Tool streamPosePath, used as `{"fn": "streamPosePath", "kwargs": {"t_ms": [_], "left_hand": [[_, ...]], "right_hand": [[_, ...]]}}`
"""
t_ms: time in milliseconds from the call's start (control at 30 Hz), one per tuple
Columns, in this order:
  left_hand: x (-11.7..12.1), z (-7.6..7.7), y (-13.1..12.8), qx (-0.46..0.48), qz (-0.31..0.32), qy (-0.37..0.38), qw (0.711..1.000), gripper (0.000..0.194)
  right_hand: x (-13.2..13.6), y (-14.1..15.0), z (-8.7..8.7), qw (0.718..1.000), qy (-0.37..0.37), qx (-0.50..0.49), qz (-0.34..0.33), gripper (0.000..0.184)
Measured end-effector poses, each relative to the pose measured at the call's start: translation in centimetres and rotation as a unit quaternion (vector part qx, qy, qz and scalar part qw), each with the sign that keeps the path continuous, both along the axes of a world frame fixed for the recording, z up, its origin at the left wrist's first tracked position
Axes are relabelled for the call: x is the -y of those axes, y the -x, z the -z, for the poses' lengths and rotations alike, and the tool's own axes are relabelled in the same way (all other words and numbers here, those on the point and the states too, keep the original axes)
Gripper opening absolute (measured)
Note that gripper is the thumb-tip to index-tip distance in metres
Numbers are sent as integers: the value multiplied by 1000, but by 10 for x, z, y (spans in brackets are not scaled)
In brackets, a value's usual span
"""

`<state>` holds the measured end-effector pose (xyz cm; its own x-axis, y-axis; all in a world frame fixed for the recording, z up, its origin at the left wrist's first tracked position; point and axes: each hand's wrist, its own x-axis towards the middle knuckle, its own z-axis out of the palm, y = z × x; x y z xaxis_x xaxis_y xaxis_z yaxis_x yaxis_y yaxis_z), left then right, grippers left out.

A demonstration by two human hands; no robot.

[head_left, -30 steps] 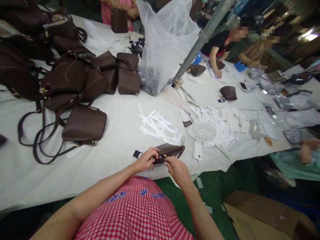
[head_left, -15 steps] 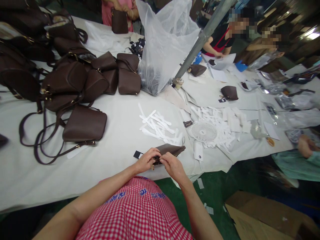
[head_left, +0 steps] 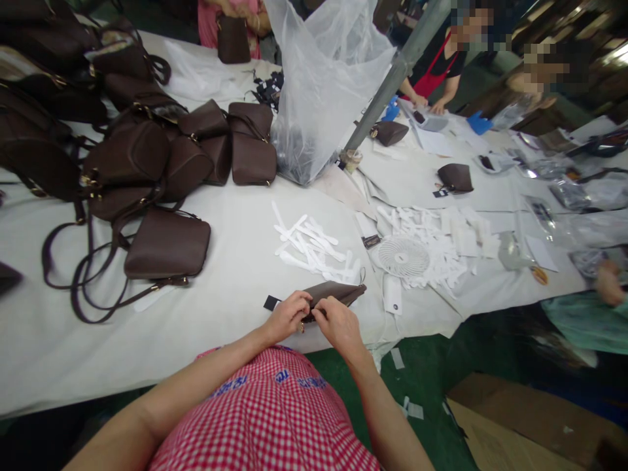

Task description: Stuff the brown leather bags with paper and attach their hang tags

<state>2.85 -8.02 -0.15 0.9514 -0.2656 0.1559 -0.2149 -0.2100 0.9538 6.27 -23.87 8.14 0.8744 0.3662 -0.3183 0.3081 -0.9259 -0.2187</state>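
A small dark brown bag (head_left: 336,293) lies at the table's front edge, close to my body. My left hand (head_left: 289,315) is closed on the bag's near left part, beside a gold-coloured metal piece. Bent fingers of my right hand (head_left: 338,322) pinch the bag's edge just to the right of it. What lies between the fingertips is too small to make out. A black tag (head_left: 271,303) sticks out to the left of the bag. Beyond the bag lies a loose heap of white strips (head_left: 314,245).
Many brown bags pile up at the left; one bag (head_left: 167,243) lies nearer with its strap looped. A white fan (head_left: 403,257) sits among paper strips at right. Behind stand a clear plastic sack (head_left: 328,85) and a metal pole (head_left: 392,82). Co-workers are across the table.
My hands stay at the bag with small finger movements; the right fingertips have shifted slightly. Across the table, a co-worker in a red apron has moved both hands over a package.
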Motion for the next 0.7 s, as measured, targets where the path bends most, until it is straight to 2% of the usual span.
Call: {"fn": "streamPosePath", "kwargs": {"t_ms": [167, 433, 700], "left_hand": [[-2, 8, 5, 64, 12, -89, 994, 28], [-1, 13, 6, 58, 8, -130, 990, 32], [-2, 10, 0, 72, 32, -173, 982, 33]], "right_hand": [[-1, 0, 2, 1000, 13, 13, 20, 13], [-2, -5, 2, 999, 50, -8, 3, 15], [0, -5, 9, 999, 11, -20, -34, 18]]}}
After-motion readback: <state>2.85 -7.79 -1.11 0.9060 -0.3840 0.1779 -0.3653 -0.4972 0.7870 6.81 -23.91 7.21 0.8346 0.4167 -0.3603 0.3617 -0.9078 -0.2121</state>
